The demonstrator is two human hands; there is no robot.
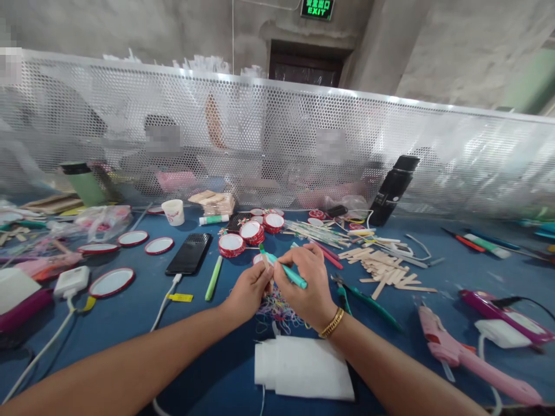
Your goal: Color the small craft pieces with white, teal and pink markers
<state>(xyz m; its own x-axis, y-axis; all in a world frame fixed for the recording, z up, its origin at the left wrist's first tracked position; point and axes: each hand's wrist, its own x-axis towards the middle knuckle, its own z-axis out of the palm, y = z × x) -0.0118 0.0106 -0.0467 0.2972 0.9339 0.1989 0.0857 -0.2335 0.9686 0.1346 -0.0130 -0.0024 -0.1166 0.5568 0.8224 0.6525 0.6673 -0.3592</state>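
My left hand (251, 286) pinches a pale wooden craft stick (266, 267) upright between thumb and fingers. My right hand (307, 280) grips a turquoise marker (295, 276), its dark green end pointing left beside the stick. Fingers partly hide where the two meet, so I cannot tell whether they touch. Below both hands lies a tangle of thin coloured bands or threads (281, 309). Just beyond the hands, round white discs with red rims (231, 245) stand in stacks. A capped light green marker (213, 278) lies left of my left hand.
Craft sticks (388, 268) lie heaped at right, near green-handled pliers (373, 306) and a pink glue gun (459, 352). White cloth (303, 367) lies in front. A phone (189, 254), paper cup (173, 212) and black bottle (392, 190) stand or lie around. A perforated metal screen (277, 144) borders the table.
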